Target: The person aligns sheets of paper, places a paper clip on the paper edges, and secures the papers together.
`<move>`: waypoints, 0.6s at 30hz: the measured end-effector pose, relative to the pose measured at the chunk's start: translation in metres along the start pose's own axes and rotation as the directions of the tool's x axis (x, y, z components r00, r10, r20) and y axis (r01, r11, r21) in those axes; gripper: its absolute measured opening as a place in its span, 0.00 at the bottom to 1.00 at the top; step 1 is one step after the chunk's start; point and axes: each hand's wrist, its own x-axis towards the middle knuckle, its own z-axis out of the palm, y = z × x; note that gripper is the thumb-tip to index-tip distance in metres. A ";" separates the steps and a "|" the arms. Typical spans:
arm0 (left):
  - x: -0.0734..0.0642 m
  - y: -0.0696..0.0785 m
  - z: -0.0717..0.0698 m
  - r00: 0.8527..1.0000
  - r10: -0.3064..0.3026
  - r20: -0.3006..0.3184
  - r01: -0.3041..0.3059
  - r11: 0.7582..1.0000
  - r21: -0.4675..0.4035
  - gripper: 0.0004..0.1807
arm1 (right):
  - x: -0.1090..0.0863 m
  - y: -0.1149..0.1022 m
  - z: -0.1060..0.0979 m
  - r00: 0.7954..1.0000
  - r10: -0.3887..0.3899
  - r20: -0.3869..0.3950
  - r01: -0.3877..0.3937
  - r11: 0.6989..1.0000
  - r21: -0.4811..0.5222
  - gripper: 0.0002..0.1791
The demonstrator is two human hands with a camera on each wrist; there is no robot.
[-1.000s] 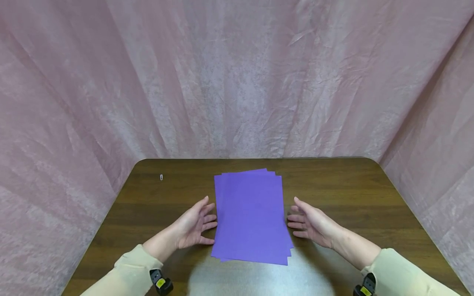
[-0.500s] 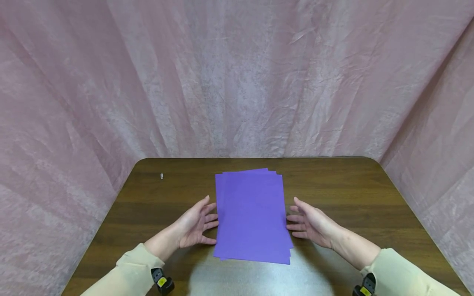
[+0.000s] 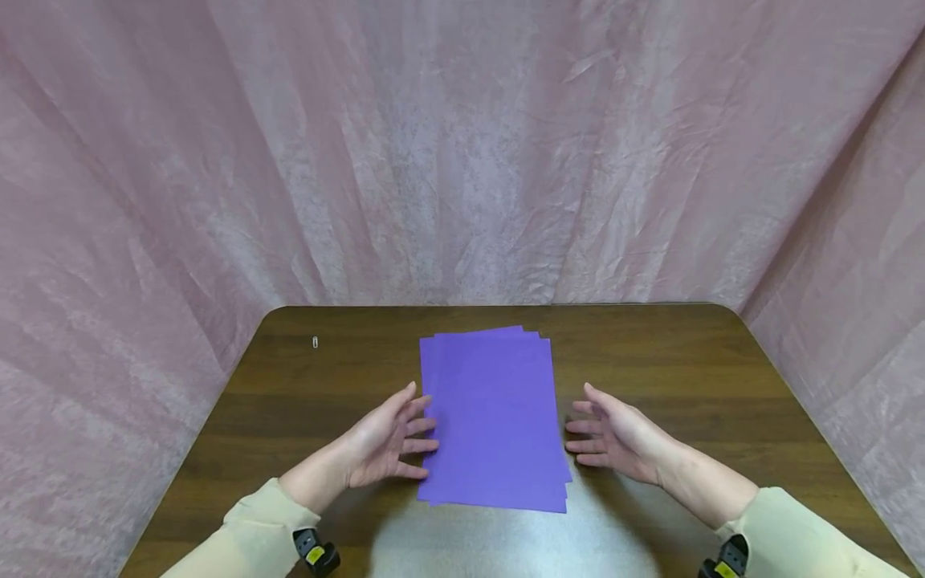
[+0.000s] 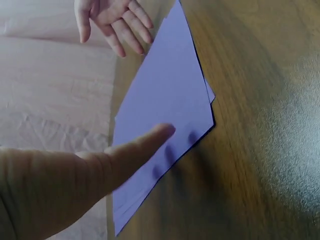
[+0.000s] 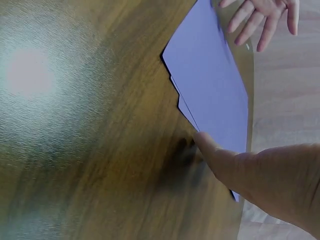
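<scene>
Midway between the left and right edges of a wood-grain worktop [image 3: 650,341], a loose stack of purple paper [image 3: 499,417] lies out of square, its far end near the far edge. A person's left hand [image 3: 386,443] extends over the stack's left side; the right hand [image 3: 623,440] hangs just beside the other, fingers on both spread and holding nothing; whether any touch paper cannot be told. Level, gentle pressure from both sides would likely serve best, as thin sheets may buckle. A paper clip [image 3: 315,342] lies near the far left corner, the worktop's near part shines pale, and pink curtains [image 3: 462,160] hang beyond the far, left and right edges.
</scene>
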 end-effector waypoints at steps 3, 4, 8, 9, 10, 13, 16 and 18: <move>0.000 -0.003 0.006 0.999 -0.031 0.024 0.030 0.999 0.043 0.50 | -0.004 0.001 0.001 1.000 0.024 0.010 -0.024 1.000 -0.002 0.49; 0.000 -0.004 0.007 0.999 -0.041 0.023 0.039 0.997 0.062 0.50 | -0.005 0.002 0.002 0.999 0.030 0.012 -0.030 1.000 0.001 0.48; 0.000 -0.006 0.010 0.998 -0.057 0.004 0.056 0.992 0.110 0.50 | -0.005 0.004 0.006 1.000 0.028 0.012 -0.028 0.999 0.026 0.49; 0.001 -0.007 0.009 0.998 -0.057 0.002 0.056 0.992 0.113 0.51 | -0.005 0.005 0.007 1.000 0.025 0.015 -0.026 0.999 0.035 0.49; 0.001 -0.007 0.009 0.998 -0.057 0.002 0.056 0.992 0.115 0.51 | -0.005 0.006 0.008 1.000 0.024 0.019 -0.025 0.999 0.048 0.49; 0.001 -0.007 0.010 0.998 -0.059 0.008 0.058 0.991 0.120 0.51 | -0.002 0.008 0.010 0.999 0.026 0.029 -0.029 0.996 0.079 0.50; 0.002 -0.007 0.010 0.998 -0.062 0.012 0.060 0.991 0.123 0.50 | 0.006 0.011 0.011 0.999 0.029 0.038 -0.032 0.996 0.088 0.50; 0.003 -0.007 0.010 0.998 -0.062 0.011 0.060 0.990 0.125 0.49 | 0.014 0.013 0.012 0.999 0.022 0.038 -0.024 0.998 0.057 0.46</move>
